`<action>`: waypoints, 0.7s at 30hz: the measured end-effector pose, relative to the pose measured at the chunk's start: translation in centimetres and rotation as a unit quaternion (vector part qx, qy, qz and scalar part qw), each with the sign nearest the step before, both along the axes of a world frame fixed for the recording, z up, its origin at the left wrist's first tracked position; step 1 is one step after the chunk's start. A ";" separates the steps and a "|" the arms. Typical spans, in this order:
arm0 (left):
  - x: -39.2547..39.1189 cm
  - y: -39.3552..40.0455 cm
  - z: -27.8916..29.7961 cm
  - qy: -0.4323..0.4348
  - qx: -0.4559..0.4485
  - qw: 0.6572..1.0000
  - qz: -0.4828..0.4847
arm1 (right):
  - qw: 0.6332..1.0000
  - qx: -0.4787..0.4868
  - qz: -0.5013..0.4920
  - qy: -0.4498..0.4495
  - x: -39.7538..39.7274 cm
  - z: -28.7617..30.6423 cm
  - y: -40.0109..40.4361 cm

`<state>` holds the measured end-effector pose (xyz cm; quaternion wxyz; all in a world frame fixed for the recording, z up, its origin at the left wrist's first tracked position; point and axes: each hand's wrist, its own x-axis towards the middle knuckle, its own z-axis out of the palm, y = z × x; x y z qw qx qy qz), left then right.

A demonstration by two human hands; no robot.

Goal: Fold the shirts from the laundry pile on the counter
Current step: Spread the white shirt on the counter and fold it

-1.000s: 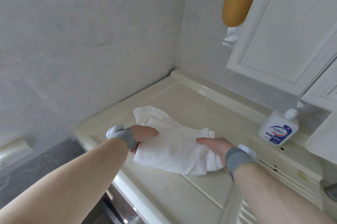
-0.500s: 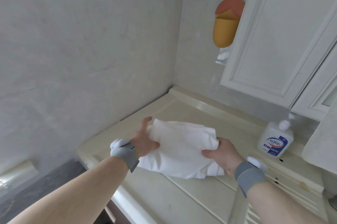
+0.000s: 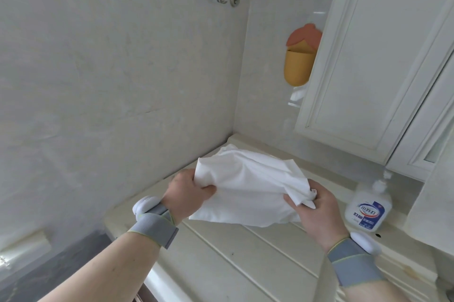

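Both hands, left hand (image 3: 189, 190) and right hand (image 3: 317, 208), are clenched on a bunched white shirt (image 3: 248, 186) raised off the counter (image 3: 221, 260), where its folds may be lost.

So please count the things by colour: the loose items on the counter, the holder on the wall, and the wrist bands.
White: 2, the white cloth shirt and the white plastic pump bottle
Orange-yellow: 1, the orange-yellow wall holder
Grey: 2, the grey fabric band on the left wrist and the one on the right wrist
Total: 5
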<state>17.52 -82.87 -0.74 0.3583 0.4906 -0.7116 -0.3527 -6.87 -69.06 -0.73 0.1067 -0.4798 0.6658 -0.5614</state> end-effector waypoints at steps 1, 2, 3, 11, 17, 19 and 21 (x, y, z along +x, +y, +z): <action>0.3 0.0 -0.1 0.019 0.015 1.000 -0.016 | 1.000 -0.001 -0.002 -0.009 0.0 0.1 0.1; 0.5 0.0 -0.3 0.057 0.051 0.996 -0.047 | 1.000 0.003 -0.005 -0.018 -0.1 0.1 0.0; 0.7 0.1 -0.4 0.111 0.103 0.985 -0.086 | 1.000 0.007 -0.010 -0.027 -0.2 0.1 0.0; 0.9 0.0 -4.4 0.267 0.338 0.895 -0.118 | 0.984 0.084 -0.088 -0.127 0.1 -3.0 -2.1; -0.1 -0.8 -7.6 0.089 0.360 0.929 -0.008 | 0.937 0.304 -0.128 -0.114 0.3 -9.6 -3.7; -0.5 -1.0 -8.6 -0.006 0.310 0.951 -0.004 | 0.918 0.372 -0.113 -0.079 0.3 -10.9 -4.0; -0.7 -0.7 -8.7 -0.098 0.257 0.961 0.006 | 0.902 0.416 -0.102 -0.046 0.5 -11.7 -4.0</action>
